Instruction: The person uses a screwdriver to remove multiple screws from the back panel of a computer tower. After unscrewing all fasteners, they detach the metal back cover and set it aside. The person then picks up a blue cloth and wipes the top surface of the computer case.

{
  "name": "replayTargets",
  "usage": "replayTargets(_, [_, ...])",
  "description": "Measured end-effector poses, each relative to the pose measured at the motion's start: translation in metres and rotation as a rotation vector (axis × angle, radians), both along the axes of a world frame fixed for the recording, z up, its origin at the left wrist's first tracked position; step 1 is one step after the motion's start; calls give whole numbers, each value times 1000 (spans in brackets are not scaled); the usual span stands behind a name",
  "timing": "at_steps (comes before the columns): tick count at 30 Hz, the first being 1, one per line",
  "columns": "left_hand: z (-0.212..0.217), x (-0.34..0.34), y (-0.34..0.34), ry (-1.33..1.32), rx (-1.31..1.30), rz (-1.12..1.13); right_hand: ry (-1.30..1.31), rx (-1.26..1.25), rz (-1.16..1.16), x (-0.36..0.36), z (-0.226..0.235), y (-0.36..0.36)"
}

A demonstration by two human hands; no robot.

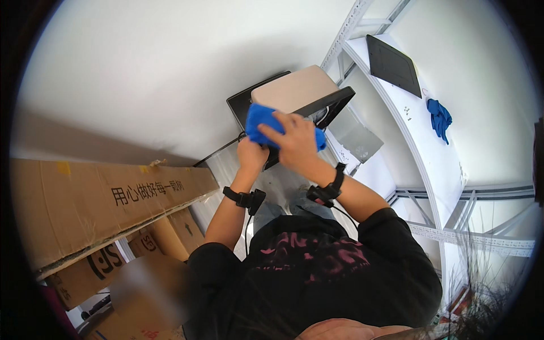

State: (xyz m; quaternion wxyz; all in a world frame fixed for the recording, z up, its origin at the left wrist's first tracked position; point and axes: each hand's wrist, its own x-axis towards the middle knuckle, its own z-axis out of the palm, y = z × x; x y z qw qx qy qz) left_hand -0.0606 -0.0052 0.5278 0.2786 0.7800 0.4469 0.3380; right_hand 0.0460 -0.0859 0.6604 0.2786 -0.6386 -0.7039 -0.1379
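Observation:
A crumpled blue cloth [262, 118] lies under my right hand [297, 144], whose fingers bend over it and press it down. Part of the cloth also shows to the right of that hand. My left hand [252, 154] is closed just below and beside the cloth, at the near side of a black box-like thing [326, 103]. What its curled fingers grip is hidden. From the black thing a beige block with rounded corners [294, 89] sticks up, beyond the cloth. A light cable shows inside its right side.
To the right, a white shelf [409, 122] holds a flat black panel [394, 65] and another blue cloth [439, 120]. Cardboard boxes [90, 198] line the left. A grey translucent sheet [360, 141] is beside the black thing. A white wall rises behind.

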Motion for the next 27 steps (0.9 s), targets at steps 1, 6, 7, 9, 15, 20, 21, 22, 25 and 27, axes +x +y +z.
replayTargets(1, [-11, 0, 0, -64, 63, -7, -17, -3, 52, -11, -4, 0])
replayTargets(6, [5, -1, 2, -52, 52, -55, -8, -12, 97, 14, -10, -1])
replayTargets(7, [7, -4, 2, 103, 0, -72, -12, -21, 70, 32, -9, -3])
replayTargets(9, [13, 0, -1, 37, -32, -21, -24, -35, -25, 74, -7, -6])
replayTargets(15, [12, -2, -4, 9, 16, 8, -31, -61, -376, 176, -5, -9])
replayTargets(20, [13, 3, -2, -36, -21, 4, 75, -44, -566, 187, -6, 7])
replayTargets(21, [12, 4, -1, -49, -27, 0, 72, -37, -618, 177, -10, 13])
replayTargets(22, [12, 4, -1, -62, -34, -7, 67, -30, -672, 168, -14, 17])
replayTargets(25, [20, 1, -1, -87, -27, 11, 27, -92, -535, 126, -9, 15])
replayTargets(27, [20, 1, -3, -96, -7, 24, -19, -55, -392, 90, -11, 12])
